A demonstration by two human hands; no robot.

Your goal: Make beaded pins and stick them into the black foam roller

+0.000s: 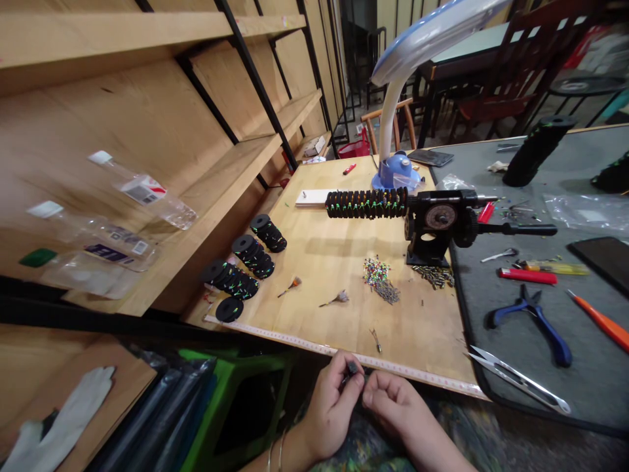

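At the table's front edge, my left hand (pixel 337 400) pinches a small dark piece (pixel 352 368) between thumb and fingers; its kind is too small to tell. Close beside it, my right hand (pixel 396 403) has thumb and fingertips pressed together, and whatever lies in them is hidden. Just beyond the hands lies a small metal piece with thin wires (pixel 376 341). Farther back are a heap of coloured beads (pixel 376 270) and a pile of small grey metal bits (pixel 388 292). Two little feathery tufts, one grey (pixel 339 297) and one orange-tipped (pixel 291 286), rest to the left.
A black hand-cranked winder (pixel 435 219) holds a ridged black roll (pixel 366 203). Black foam spools (pixel 253 255) line the left side. A lamp (pixel 393 167) stands behind. On the grey mat (pixel 515 314) lie pliers (pixel 531 321), thread snips (pixel 521 380) and an orange-handled tool (pixel 602 321).
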